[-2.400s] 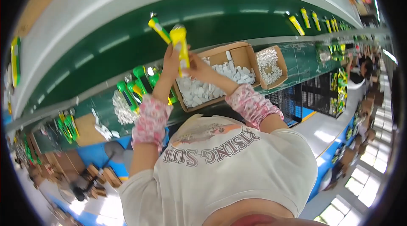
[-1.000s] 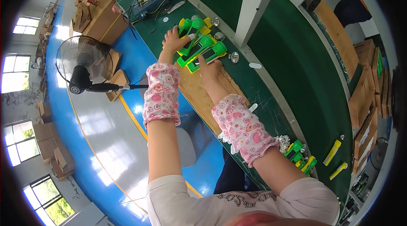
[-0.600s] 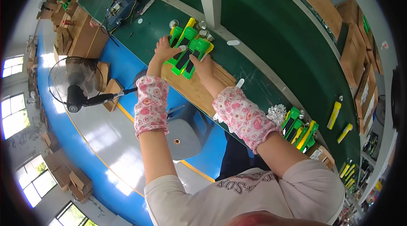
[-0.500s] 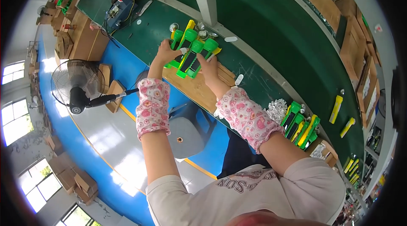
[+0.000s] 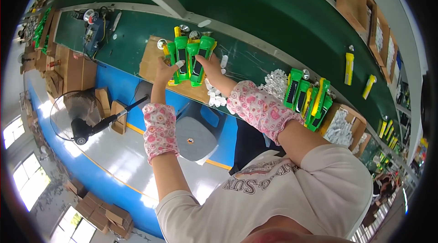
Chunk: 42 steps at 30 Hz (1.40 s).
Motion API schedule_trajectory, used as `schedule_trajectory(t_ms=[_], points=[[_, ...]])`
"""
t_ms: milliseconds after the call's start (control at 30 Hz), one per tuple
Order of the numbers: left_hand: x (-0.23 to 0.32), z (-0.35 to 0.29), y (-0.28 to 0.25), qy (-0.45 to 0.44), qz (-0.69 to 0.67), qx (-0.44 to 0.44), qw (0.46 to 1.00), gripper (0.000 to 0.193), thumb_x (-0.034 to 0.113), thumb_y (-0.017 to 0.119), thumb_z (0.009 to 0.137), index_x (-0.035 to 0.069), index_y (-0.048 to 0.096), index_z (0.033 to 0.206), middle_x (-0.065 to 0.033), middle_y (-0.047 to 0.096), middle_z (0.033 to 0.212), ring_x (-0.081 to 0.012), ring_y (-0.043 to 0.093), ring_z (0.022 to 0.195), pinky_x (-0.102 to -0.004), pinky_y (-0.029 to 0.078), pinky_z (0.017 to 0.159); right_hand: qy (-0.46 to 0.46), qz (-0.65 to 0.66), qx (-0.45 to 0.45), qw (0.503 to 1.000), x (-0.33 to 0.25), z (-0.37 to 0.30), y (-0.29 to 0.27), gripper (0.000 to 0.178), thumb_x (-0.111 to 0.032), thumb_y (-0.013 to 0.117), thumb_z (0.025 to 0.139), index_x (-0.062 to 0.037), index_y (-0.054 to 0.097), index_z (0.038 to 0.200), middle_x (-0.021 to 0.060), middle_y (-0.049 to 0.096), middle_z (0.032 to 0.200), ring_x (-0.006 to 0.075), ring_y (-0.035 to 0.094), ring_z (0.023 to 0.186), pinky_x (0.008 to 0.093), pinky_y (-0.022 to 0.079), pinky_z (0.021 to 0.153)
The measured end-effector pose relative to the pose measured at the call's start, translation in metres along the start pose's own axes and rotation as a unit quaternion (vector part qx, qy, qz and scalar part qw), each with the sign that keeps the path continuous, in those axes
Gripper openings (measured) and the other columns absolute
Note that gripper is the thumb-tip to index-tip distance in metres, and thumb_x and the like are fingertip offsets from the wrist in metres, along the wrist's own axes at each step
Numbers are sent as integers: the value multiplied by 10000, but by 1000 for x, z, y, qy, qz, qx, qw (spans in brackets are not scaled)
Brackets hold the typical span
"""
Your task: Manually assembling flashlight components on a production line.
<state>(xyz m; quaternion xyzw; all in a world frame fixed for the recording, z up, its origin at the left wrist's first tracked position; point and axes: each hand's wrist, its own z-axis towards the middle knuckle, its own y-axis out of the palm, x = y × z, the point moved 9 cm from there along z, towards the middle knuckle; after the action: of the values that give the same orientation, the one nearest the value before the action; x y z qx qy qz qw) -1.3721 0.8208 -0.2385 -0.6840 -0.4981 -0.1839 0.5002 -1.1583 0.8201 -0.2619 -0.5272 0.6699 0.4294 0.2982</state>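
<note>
My left hand (image 5: 164, 69) and my right hand (image 5: 211, 67) clasp a row of green and yellow plastic units (image 5: 181, 54) from both sides. Each unit is long, with a dark panel on its front. Both thumbs lie over the fronts, while the other fingers are partly hidden behind. Silver cup-shaped parts (image 5: 195, 34) show at the units' far ends, and one round silver end (image 5: 162, 43) sticks out beside my left hand. Beneath the row is a brown board (image 5: 150, 57) on the green workbench (image 5: 128, 38).
Small white pieces (image 5: 216, 97) lie just nearer than my right hand, with a larger white pile (image 5: 275, 84) farther right. Another group of green units (image 5: 306, 95) sits beside a cardboard box (image 5: 358, 130). Yellow parts (image 5: 349, 68) rest on the green surface beyond. A fan (image 5: 78, 128) stands left.
The whole view has shifted. Between my hands the units now stand closer together and straighter, more squarely over the board. White pieces once mostly hidden by my right arm now show.
</note>
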Motion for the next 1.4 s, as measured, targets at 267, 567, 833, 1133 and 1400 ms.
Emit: schedule_trajectory(t_ms=[267, 567, 833, 1133, 1400], points=[[22, -38, 80, 80, -74, -42, 993, 753, 195, 879, 672, -62, 385, 1178, -128, 588, 972, -174, 614, 831, -301, 537, 680, 20, 80, 30, 996, -2, -56, -84, 357, -151, 676, 868, -71, 545, 1191, 31, 616, 1098, 125, 578, 994, 313, 462, 863], [54, -63, 167, 130, -27, -116, 984, 880, 235, 877, 651, -58, 313, 1259, -210, 547, 1130, -293, 581, 1034, -391, 499, 858, 49, 69, 72, 994, 2, -93, -176, 313, -153, 668, 887, -60, 554, 1163, 26, 643, 1057, 126, 614, 930, 301, 499, 812], [63, -81, 145, 209, 209, 77, 952, 823, 422, 832, 664, -17, 452, 1247, -244, 474, 1188, -435, 452, 1127, -499, 412, 926, 103, -60, 58, 991, -34, -130, -227, 587, -203, 749, 836, -5, 394, 1259, 104, 626, 940, 164, 633, 822, 307, 529, 683], [138, -245, 231, -115, -618, -301, 717, 624, 550, 425, 967, 47, 435, 1335, -149, 539, 1281, -285, 532, 1188, -410, 436, 1009, -163, -303, -85, 935, -167, -192, -139, 428, -160, 768, 797, -47, 575, 1162, 55, 500, 855, 133, 539, 756, 277, 484, 648], [44, -212, 120, -73, -771, -69, 630, 587, 582, 443, 943, 42, 503, 1166, -125, 590, 864, -258, 586, 771, -419, 491, 774, -468, -551, -150, 675, -175, 3, 8, 193, -95, 617, 862, -79, 649, 1052, 81, 604, 1100, 290, 587, 991, 373, 524, 780]])
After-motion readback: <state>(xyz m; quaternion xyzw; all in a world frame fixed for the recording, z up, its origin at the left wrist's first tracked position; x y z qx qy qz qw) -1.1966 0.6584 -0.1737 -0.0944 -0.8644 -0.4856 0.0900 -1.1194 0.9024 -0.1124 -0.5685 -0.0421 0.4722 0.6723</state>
